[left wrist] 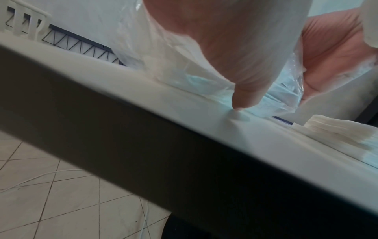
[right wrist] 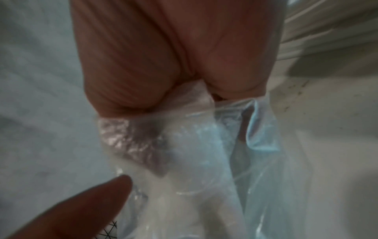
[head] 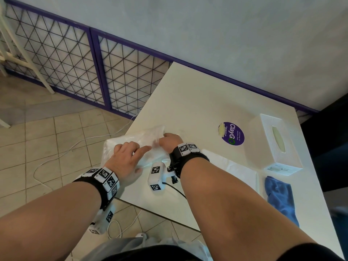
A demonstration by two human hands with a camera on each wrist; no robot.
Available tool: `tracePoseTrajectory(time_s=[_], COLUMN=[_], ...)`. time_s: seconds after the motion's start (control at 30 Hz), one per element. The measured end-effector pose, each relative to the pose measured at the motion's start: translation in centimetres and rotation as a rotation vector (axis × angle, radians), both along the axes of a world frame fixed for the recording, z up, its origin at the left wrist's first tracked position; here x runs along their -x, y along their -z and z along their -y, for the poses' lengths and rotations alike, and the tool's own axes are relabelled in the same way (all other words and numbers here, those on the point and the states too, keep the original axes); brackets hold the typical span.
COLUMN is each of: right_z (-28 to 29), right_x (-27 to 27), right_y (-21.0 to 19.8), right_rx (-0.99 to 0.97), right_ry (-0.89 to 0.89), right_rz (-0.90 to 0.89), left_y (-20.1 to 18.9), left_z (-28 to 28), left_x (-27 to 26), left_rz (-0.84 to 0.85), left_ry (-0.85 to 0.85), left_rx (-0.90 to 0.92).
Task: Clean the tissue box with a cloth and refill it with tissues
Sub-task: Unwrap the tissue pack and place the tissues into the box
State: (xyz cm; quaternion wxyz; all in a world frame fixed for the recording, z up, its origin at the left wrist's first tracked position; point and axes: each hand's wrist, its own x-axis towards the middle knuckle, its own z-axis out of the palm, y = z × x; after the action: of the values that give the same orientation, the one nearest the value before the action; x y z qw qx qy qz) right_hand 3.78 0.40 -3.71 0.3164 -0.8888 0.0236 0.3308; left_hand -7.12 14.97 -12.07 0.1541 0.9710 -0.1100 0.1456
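Tissue pack: crinkled clear plastic, white tissues inside, at counter edge.
Left hand: grip pinching plastic.
Right hand: grip bunching plastic.
Tissue box: white, rectangular, oval slot, far right.
Cloth: blue, soft, crumpled.

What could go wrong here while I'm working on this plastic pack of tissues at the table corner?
The plastic pack sits right at the table corner and partly overhangs it, so a hard tug from your right hand or left hand could send it to the floor. The thin wrap could also tear suddenly and spill tissues. The loose tissue stack lies close by your right forearm, which might brush it askew.
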Motion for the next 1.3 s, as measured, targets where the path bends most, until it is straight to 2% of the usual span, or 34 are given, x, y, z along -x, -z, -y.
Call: tracePoseTrajectory(time_s=[0.23, 0.4, 0.73, 0.87, 1.0, 1.13, 1.2, 1.3], right_z=[-0.3, 0.0, 0.8, 1.1, 1.4, 3.7, 5.4, 8.1], right_x=[0.8, 0.5, -0.1, -0.1, -0.4, -1.1, -1.5, -1.5], right_y=[0.2, 0.4, 0.1, -0.8, -3.3, -7.0, -9.0, -12.3], right_rx=[-0.086, -0.128, -0.080, -0.095, -0.184, -0.323, -0.315, -0.305], right_ry=[0.111, 0.286, 0.286, 0.261, 0.186, 0.263, 0.273, 0.279], right_rz=[0.002, -0.116, -0.140, -0.133, 0.023, 0.233, 0.356, 0.512], left_y=[0.0, 0.0, -0.7, -1.2, -1.6, -2.5, -3.3, -4.7], left_z=[0.2, 0.1, 0.1, 0.2, -0.1, 0.2, 0.7, 2.4], left_x=[0.1, 0.0, 0.4, 0.3, -0.2, -1.6, -2.9, -5.1], left_rz=[-0.015, -0.031, -0.046, -0.108, -0.187, -0.234, -0.242, -0.391], left_ry=[-0.011, -0.026, -0.104, -0.137, -0.207, -0.233, -0.231, -0.244], left_rx=[-0.013, -0.023, -0.062, -0.090, -0.094, -0.070, -0.108, -0.219])
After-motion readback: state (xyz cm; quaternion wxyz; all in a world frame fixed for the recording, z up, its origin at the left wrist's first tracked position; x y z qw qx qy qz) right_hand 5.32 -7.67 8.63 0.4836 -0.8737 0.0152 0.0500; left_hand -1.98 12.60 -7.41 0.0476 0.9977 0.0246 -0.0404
